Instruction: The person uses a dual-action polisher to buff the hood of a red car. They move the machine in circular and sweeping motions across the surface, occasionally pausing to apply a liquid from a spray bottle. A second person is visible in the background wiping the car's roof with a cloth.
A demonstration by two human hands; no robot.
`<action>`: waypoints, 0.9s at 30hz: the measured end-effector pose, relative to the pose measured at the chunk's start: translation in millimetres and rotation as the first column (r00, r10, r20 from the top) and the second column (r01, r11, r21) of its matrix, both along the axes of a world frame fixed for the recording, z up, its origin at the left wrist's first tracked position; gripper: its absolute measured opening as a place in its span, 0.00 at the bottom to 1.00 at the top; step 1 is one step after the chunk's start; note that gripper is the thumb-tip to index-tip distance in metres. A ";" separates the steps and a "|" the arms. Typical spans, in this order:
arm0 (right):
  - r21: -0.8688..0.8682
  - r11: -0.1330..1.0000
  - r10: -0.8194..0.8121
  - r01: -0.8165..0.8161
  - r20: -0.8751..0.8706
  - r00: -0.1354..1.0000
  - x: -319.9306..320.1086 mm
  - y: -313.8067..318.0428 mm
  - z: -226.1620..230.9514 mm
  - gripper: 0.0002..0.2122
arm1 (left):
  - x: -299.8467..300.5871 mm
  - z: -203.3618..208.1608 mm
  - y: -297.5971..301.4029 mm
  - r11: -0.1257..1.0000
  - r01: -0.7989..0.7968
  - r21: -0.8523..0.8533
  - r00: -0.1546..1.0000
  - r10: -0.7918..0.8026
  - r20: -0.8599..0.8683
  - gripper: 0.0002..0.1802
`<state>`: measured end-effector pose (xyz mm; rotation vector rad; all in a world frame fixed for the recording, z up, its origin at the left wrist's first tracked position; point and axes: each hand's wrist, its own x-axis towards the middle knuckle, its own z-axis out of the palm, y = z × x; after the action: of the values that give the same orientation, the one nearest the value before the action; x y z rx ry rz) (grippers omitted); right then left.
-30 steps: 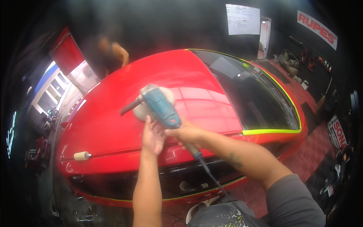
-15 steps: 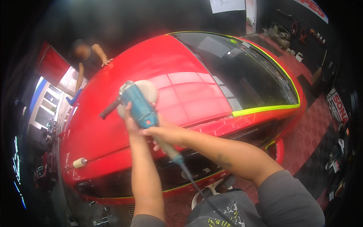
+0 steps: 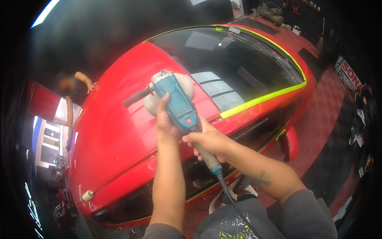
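Note:
Both my hands hold a blue car polisher (image 3: 174, 97) over the red car roof (image 3: 131, 83). My left hand (image 3: 168, 119) is wrapped around the polisher's body from its left side, thumb along the casing. Closed on the rear handle is my right hand (image 3: 207, 139). The pale round pad (image 3: 186, 86) lies against the roof near the windshield edge, partly hidden under the machine. A dark side handle (image 3: 136, 97) sticks out to the left with no hand on it. The cord (image 3: 234, 201) runs from the handle down past my shirt.
Yellow-green masking tape (image 3: 264, 97) borders the windshield (image 3: 227, 59). A cream cylindrical object (image 3: 88, 195) sits on the roof's rear left. Another person's hand (image 3: 91, 87) rests on the car's far side. A side mirror (image 3: 291, 143) juts out at the right.
The polisher and both hands have moved right along the roof, closer to the windshield. The view has shifted too. My grip on the machine stays the same.

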<state>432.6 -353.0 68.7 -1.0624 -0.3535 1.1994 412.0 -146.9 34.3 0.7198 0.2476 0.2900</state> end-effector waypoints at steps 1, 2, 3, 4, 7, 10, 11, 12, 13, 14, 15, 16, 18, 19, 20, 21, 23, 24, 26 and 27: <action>0.013 1.000 -0.008 0.008 -0.015 1.000 4.1 -4.5 -1.7 0.41 | 6.3 -0.5 -5.6 0.999 0.032 -0.016 0.999 -0.031 0.012 0.39; 0.021 1.000 -0.018 0.019 -0.032 0.999 7.7 -9.8 -4.3 0.41 | 12.1 0.5 -13.0 0.999 0.035 -0.017 0.999 -0.035 -0.005 0.39; 0.029 0.999 -0.027 0.029 -0.048 0.998 10.7 -14.3 -6.6 0.42 | 17.3 2.8 -20.1 0.999 0.037 -0.018 0.999 -0.037 -0.022 0.39; 0.037 0.999 -0.035 0.038 -0.065 0.997 13.0 -17.7 -8.2 0.43 | 22.1 3.4 -24.5 0.999 0.039 -0.019 0.998 -0.039 -0.039 0.39; 0.082 0.993 -0.069 0.080 -0.127 0.989 14.1 -25.8 -9.4 0.44 | 30.4 3.7 -30.9 0.998 0.068 0.013 0.995 -0.067 -0.072 0.40; 0.083 0.993 -0.074 0.085 -0.130 0.989 9.0 -21.8 -9.5 0.45 | 24.8 4.3 -26.2 0.999 0.051 0.018 0.993 -0.049 -0.109 0.41; 0.081 0.995 -0.046 0.058 -0.143 0.989 6.5 -18.8 -6.9 0.46 | 16.6 7.6 -22.9 0.997 0.029 0.076 0.993 -0.020 -0.116 0.41; 0.103 0.993 -0.033 0.051 -0.170 0.985 5.8 -16.7 -8.1 0.46 | 13.5 9.4 -20.1 0.991 0.022 0.131 0.993 -0.007 -0.117 0.41; 0.131 0.991 -0.016 0.038 -0.166 0.986 6.5 -13.9 -10.1 0.47 | 10.0 9.1 -12.6 0.988 0.047 0.150 0.992 -0.028 -0.123 0.41; 0.163 0.987 0.020 0.007 -0.159 0.987 3.9 -9.5 -9.2 0.49 | 0.3 11.2 -3.8 0.983 0.052 0.173 0.992 -0.030 -0.126 0.40; 0.149 0.989 0.006 0.019 -0.166 0.986 3.6 -6.9 -6.4 0.49 | -0.1 16.0 -2.9 0.985 0.036 0.169 0.994 -0.018 -0.109 0.40; 0.153 0.988 0.003 0.022 -0.163 0.987 4.2 -7.8 -7.2 0.48 | -0.3 18.1 -5.4 0.983 0.005 0.181 0.997 0.011 -0.083 0.41; 0.156 0.988 0.018 0.006 -0.152 0.988 1.8 -5.5 -5.3 0.48 | -4.8 18.5 -4.9 0.982 0.004 0.187 0.997 0.011 -0.074 0.41; 0.153 0.988 0.016 0.007 -0.153 0.988 -0.6 -10.9 -5.1 0.43 | -8.0 15.9 -5.3 0.980 -0.003 0.200 0.995 0.023 -0.098 0.41; 0.126 0.992 0.001 0.018 -0.151 0.989 -4.8 -14.1 -5.1 0.42 | -16.1 11.6 -5.4 0.978 -0.027 0.209 0.992 0.051 -0.112 0.41; 0.100 0.995 -0.002 0.016 -0.143 0.990 -10.5 -17.8 -5.4 0.41 | -24.1 7.4 -7.1 0.980 -0.047 0.195 0.986 0.077 -0.148 0.40; 0.063 0.998 0.037 -0.027 -0.165 0.986 -11.8 -24.6 -12.8 0.37 | -12.1 1.1 -27.9 0.928 -0.201 0.313 0.966 0.240 -0.092 0.35; 0.072 0.997 0.009 0.004 -0.188 0.982 -5.5 -36.9 -9.4 0.34 | -0.4 -0.1 -36.7 0.966 -0.153 0.208 0.974 0.183 -0.133 0.33; 0.026 0.990 -0.137 0.141 -0.113 0.984 17.0 -59.5 -21.5 0.24 | 51.7 -13.8 -62.5 0.994 -0.026 0.109 0.996 0.036 -0.087 0.33; 0.027 0.990 -0.137 0.141 -0.120 0.983 21.8 -62.0 -25.8 0.23 | 60.6 -19.4 -66.3 0.998 0.053 0.031 0.995 -0.050 -0.088 0.33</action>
<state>454.4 -415.0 43.0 -0.9656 -0.2048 1.1212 472.6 -213.2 14.9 0.7716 0.3071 0.2142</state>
